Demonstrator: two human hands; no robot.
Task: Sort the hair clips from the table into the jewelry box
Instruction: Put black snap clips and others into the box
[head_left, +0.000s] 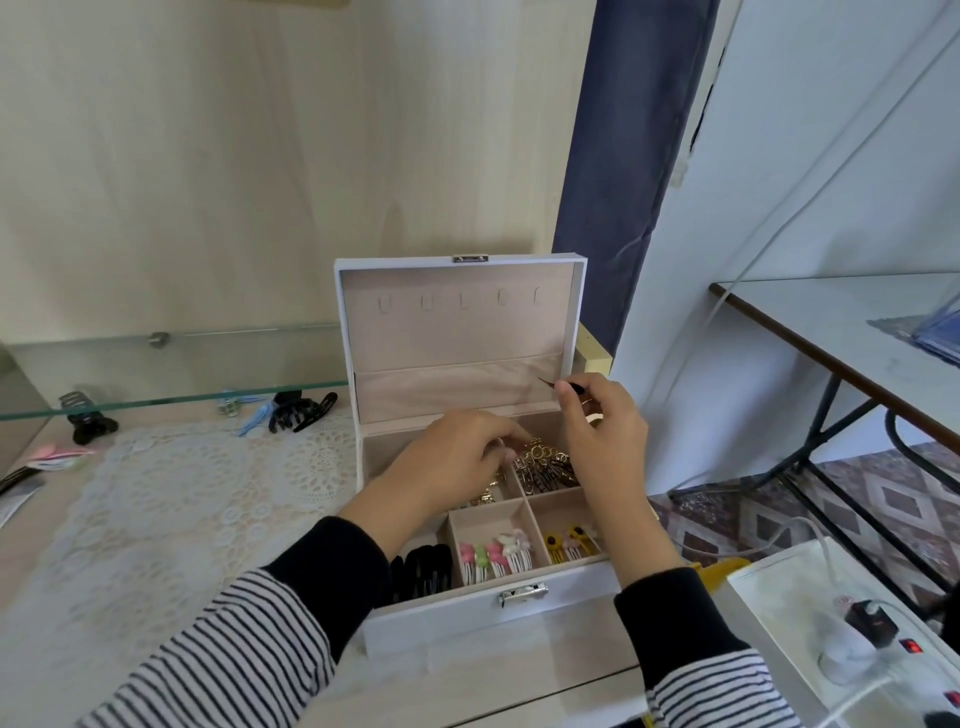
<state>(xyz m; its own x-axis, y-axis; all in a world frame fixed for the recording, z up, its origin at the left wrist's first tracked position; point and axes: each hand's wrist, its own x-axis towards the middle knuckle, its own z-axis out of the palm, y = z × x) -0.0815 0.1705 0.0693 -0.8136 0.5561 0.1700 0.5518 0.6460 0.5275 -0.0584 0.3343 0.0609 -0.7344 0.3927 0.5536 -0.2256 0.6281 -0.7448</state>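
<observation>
The white jewelry box stands open on the table, its lid upright. My right hand pinches a thin dark hair clip above the back right compartment, which holds gold and patterned clips. My left hand reaches into the back of the box, its curled fingertips among the gold clips; what it holds is hidden. Front compartments hold black clips, pink and white clips and yellow flower clips.
Two black claw clips and a blue hair tie lie under a glass shelf at the back left. A lace mat covers the table. A power strip sits at the right.
</observation>
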